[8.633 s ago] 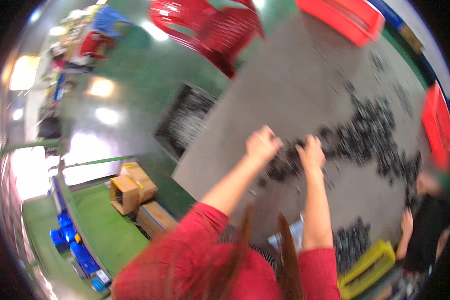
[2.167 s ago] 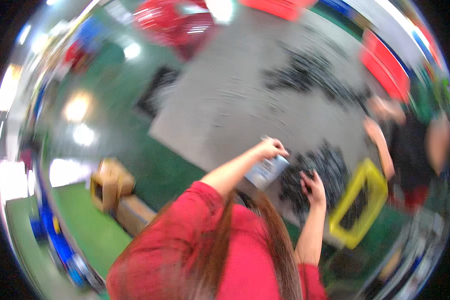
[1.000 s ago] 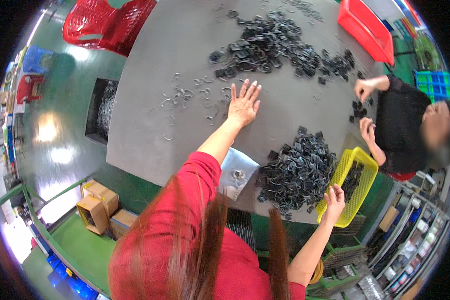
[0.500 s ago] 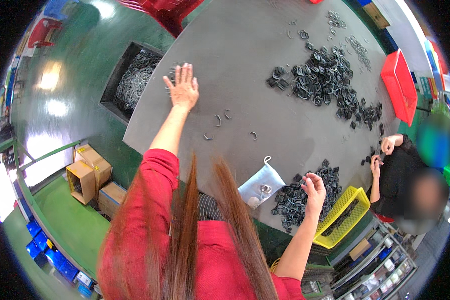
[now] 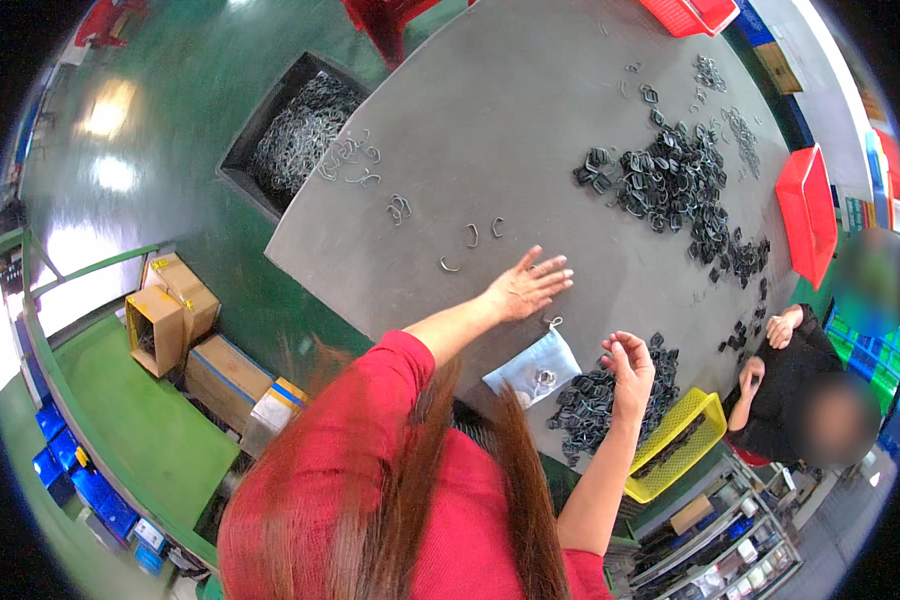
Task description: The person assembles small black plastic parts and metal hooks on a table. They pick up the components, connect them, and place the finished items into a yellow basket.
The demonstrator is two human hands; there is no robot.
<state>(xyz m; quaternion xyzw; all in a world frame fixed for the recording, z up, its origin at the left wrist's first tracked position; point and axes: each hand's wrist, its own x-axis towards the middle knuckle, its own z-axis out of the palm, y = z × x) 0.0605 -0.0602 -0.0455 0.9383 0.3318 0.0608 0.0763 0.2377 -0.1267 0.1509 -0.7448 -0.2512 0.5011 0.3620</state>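
Your left hand (image 5: 530,287) was open, fingers spread, over the grey table (image 5: 510,130); contact with the surface could not be confirmed. Your right hand (image 5: 629,372) was raised, fingers half-curled — whether it gripped anything could not be told. A light-blue pouch (image 5: 526,364) lay between your hands, nearer your body. Loose bent metal pieces (image 5: 472,236) lay left of your left hand. Black pieces (image 5: 588,408) were heaped just beside your right hand — a yellow basket (image 5: 708,408) stood to its right.

Open tabletop (image 5: 540,150) centre; pouch (image 5: 517,372), nearer black pile (image 5: 595,403) obstruct.
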